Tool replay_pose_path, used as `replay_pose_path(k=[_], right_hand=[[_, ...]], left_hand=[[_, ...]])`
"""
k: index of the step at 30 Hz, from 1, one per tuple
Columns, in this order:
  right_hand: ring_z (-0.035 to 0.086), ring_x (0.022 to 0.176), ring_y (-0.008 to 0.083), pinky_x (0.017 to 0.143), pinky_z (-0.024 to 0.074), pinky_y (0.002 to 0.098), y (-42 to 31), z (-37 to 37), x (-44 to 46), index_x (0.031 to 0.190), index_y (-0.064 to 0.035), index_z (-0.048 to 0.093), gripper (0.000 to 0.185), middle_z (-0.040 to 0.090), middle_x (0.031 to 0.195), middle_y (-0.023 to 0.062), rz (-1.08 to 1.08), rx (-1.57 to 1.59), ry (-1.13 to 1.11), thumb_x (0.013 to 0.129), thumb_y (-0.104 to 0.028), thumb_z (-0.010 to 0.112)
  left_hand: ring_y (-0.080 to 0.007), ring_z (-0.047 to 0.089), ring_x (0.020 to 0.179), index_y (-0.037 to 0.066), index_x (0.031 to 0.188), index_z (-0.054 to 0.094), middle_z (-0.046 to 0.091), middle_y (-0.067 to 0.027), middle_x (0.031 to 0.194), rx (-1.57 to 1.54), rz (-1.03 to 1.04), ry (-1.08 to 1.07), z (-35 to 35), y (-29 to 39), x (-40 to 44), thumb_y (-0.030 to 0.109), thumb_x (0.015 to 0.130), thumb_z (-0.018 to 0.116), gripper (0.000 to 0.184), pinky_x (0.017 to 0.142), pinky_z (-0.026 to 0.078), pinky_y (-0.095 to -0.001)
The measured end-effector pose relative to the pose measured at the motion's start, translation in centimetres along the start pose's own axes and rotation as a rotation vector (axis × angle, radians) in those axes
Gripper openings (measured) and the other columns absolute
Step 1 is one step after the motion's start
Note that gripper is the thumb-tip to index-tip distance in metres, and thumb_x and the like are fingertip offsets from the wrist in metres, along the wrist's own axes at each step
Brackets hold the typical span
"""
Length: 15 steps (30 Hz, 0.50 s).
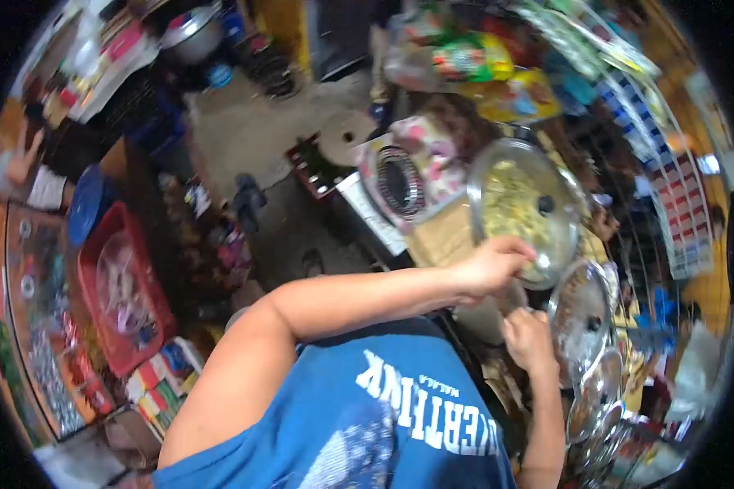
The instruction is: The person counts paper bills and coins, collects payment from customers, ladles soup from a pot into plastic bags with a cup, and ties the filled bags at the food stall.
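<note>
While both hands work close together in the head view, the left hand [497, 265] is over the near rim of the large glass lid [495, 163], with its fingers drawn inward. If these fingers touch the glass or pinch something thin, I cannot tell, because the picture is blurred. The right hand [530, 338] is half curled, just beside the second glass lid [575, 346], and what it grips, if anything, also cannot be told. Between the two hands lies a pale, round-looking surface [483, 322], partly hidden by them.

The large lid is over yellowish food [510, 196], and its dark knob [546, 204] stands free, beyond the left fingers. For good handling, I judge, the knob is a safer hold than the rim, since glass may be slippery or warm. The left wrist should be high, so that it does not push the lid aside. The right hand has little room near the second lid, so small and slow movements would suit it, with the knuckles away from that lid's edge.
</note>
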State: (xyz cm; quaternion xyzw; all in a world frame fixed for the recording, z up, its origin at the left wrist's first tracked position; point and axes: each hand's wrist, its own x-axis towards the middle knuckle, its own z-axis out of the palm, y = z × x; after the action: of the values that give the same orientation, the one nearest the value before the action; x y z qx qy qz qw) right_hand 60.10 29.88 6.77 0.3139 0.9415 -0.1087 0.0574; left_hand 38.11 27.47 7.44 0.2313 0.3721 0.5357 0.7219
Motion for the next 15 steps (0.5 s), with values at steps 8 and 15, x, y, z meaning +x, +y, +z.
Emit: replay_pose_path(k=[8,15], right_hand=[[0.057,0.073,0.0362,0.064,0.0461,0.0436,-12.5,-8.6,10.0,0.071,-0.0021,0.060,0.029,0.058,0.076,0.0151,-0.038,0.075,-0.104,0.072,-0.029,0.072],[0.059,0.070,0.0273,0.062,0.0500,0.0382,-23.9,-10.2,30.7,0.071,-0.0074,0.063,0.021,0.056,0.072,0.0071,-0.416,0.035,0.020,0.081,-0.026,0.068]], left_hand=[[-0.0047,0.043,0.051,0.009,0.112,0.058,0.053,0.0012,0.077,0.016,0.143,-0.070,-12.3,14.3,-5.0,0.020,0.091,0.054,0.024,0.042,0.033,-0.0214],[-0.0071,0.053,0.072,0.004,0.115,0.055,0.057,0.0002,0.082,0.147,0.361,-0.023,-27.7,25.7,-11.2,0.025,0.095,0.055,0.029,0.061,0.041,-0.0218]])
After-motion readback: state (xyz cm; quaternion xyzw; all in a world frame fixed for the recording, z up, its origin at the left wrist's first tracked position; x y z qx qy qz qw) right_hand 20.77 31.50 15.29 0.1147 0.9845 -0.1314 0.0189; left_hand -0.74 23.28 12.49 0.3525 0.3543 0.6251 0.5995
